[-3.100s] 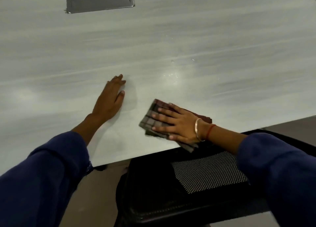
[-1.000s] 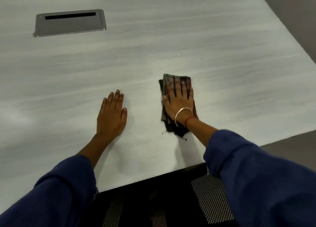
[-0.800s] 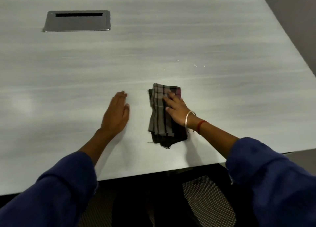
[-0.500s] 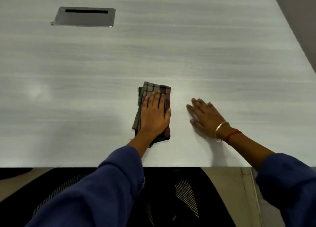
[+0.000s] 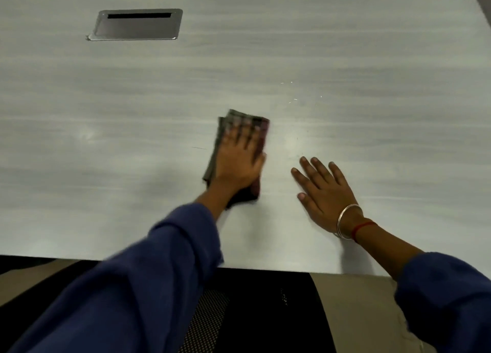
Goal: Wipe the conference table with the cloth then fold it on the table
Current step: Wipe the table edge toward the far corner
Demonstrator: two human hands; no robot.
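Note:
A folded dark plaid cloth lies on the pale grey wood-grain conference table, a little in from its near edge. My left hand presses flat on top of the cloth, fingers spread, covering most of it; the hand and sleeve are motion-blurred. My right hand rests flat and bare on the tabletop just to the right of the cloth, fingers apart, with a metal bangle and a red thread at the wrist.
A metal cable hatch with a dark slot is set flush into the table at the far left. A few white specks lie beyond the cloth. A black mesh chair stands below the table's near edge.
The cloth passed from my right hand to my left about half a second ago. My left hand has since pushed it a little away across the table, and my right hand stays flat beside it.

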